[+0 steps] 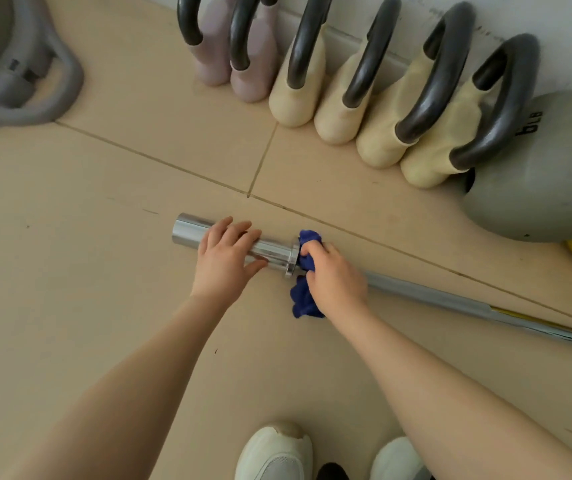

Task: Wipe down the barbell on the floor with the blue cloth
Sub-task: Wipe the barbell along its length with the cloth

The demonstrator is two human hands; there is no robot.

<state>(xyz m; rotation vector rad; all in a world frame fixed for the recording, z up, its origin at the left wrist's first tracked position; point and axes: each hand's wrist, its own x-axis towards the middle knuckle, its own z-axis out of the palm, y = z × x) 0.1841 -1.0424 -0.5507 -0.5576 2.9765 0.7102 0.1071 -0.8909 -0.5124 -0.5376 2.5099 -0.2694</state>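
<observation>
1. The barbell [426,294] lay on the floor, near the kettlebell row [364,98].
2. The left hand [223,258] rested on its chrome sleeve — fingers spread.
3. The right hand [334,277] gripped the blue cloth [303,299] — bunched beside the barbell's collar.

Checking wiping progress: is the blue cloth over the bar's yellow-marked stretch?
No, the right hand grips the blue cloth beside the barbell collar.

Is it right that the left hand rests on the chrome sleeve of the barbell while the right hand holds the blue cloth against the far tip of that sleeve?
Not quite. The head view shows the right hand gripping the blue cloth just beside the collar, on the shaft side of the barbell, not at the sleeve's far tip. The left hand does rest on the chrome sleeve.
</observation>
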